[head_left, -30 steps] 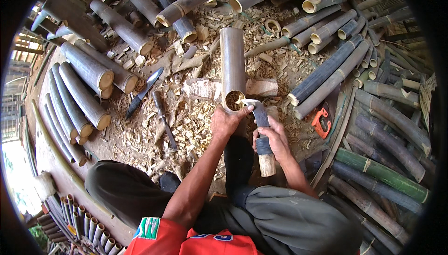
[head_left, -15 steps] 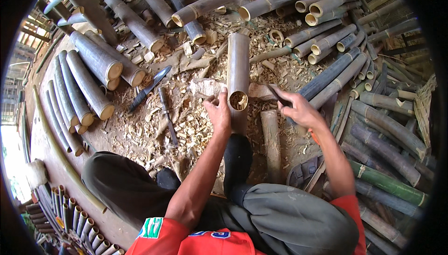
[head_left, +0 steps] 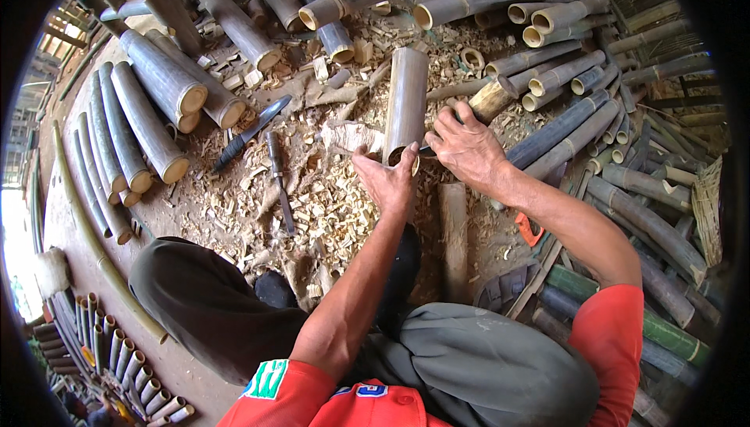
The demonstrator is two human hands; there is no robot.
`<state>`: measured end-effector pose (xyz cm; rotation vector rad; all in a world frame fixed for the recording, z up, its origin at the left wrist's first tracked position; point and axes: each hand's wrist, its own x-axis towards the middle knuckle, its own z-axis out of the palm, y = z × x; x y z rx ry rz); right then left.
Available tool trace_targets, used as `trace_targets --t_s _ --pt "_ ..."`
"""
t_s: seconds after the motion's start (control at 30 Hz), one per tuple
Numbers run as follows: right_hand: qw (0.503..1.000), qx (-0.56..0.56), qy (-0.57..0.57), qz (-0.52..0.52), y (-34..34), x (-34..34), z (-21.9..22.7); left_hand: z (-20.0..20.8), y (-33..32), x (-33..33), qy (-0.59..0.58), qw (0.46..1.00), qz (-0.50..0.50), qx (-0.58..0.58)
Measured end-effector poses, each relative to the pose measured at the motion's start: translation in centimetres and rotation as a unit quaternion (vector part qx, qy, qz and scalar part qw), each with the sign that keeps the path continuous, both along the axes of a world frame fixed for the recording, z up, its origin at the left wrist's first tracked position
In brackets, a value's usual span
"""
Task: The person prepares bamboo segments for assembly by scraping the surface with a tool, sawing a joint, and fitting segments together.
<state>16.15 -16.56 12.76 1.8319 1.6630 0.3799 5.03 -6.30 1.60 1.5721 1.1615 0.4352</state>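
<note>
A short grey-brown bamboo tube [head_left: 406, 103] lies pointing away from me, its near open end partly hidden by my fingers. My left hand [head_left: 388, 177] grips that near end, thumb and fingers around the rim. Close to its right side, my right hand [head_left: 469, 146] is closed on a bladed tool with a thick wooden handle [head_left: 494, 99]. Only a bit of dark blade shows by the tube's mouth; the rest is behind my hand. Left of the tube lie a chisel-like tool [head_left: 279, 185] and a dark-handled knife [head_left: 254, 132].
Wood chips [head_left: 328, 208] cover the ground before me. Bamboo lengths [head_left: 144, 126] stand in rows at left, with more piled [head_left: 562, 13] at far right. A bamboo piece [head_left: 455, 239] and an orange handle [head_left: 529, 229] lie near my right knee.
My right hand has moved up and left to the tube, turning so the tool's thick handle shows. My left hand has shifted right, over the near end; the tube's far end tilts slightly right.
</note>
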Motion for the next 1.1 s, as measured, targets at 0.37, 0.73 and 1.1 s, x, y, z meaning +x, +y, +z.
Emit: trace_targets --t_s 0.37,0.73,1.1 --pt "0.993 -0.021 0.110 -0.034 -1.4 0.8 0.4 1.0 -0.3 0.3 0.069 0.997 -0.039 -0.009" --pt "0.902 0.337 0.203 -0.180 -4.5 -3.3 -4.1 1.4 9.7 1.4 -0.026 0.975 -0.154 -0.157" --pt "0.909 0.266 0.290 -0.134 -2.8 -0.9 -5.5 -0.2 9.0 2.1 0.017 0.975 -0.208 -0.081"
